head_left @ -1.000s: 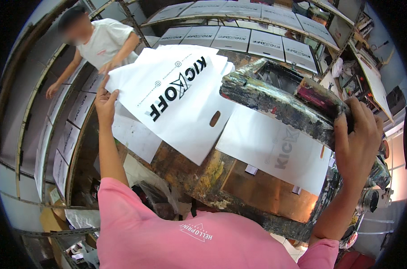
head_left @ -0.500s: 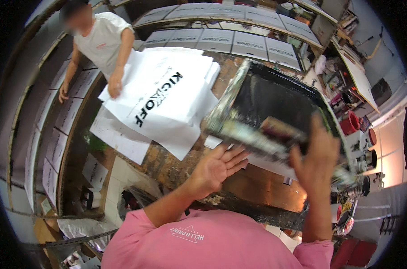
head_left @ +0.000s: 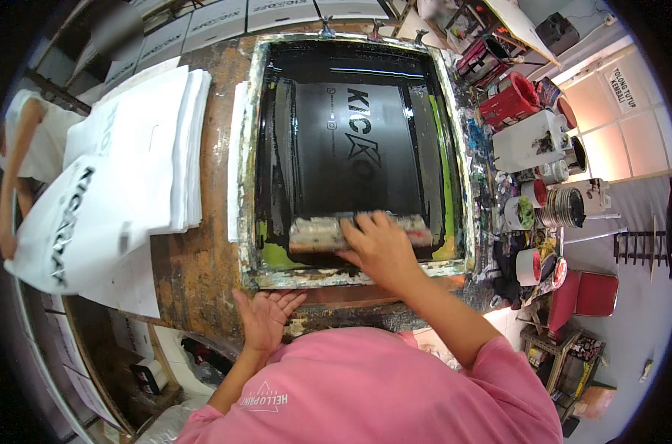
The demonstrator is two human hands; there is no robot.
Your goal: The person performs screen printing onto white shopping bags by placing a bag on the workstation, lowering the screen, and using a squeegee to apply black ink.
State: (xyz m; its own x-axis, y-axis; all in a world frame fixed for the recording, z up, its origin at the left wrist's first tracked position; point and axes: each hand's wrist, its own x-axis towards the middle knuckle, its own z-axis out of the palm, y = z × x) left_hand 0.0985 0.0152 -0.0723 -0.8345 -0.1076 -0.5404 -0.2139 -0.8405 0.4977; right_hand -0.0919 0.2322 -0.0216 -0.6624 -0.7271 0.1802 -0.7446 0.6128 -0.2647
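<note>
My right hand [head_left: 380, 251] is closed around a wide squeegee [head_left: 315, 234] at the near end of a screen-printing frame [head_left: 245, 222]. The squeegee lies across the frame's width, on the inked mesh. Black ink coats the mesh [head_left: 328, 174], and dark lettering shows through in its middle. The frame's rim is crusted with old paint and lies flat on the worktable [head_left: 216, 177]. Beside its near left corner, my left hand [head_left: 268, 317] is open, palm up with fingers spread, holding nothing. A sliver of white paper [head_left: 234, 163] shows along the frame's left side.
Left of the frame stands a thick stack of white sheets [head_left: 140, 148]. Another person's arm [head_left: 14, 170] holds a printed sheet [head_left: 92, 214] at its edge. Paint tubs, including a red bucket [head_left: 510, 100], crowd the right side. Clamps [head_left: 377, 31] line the frame's far edge.
The frame has gone from tilted to flat. My right hand, blurred before, now grips the squeegee. My view has turned rightward, and the other person now holds up a printed sheet.
</note>
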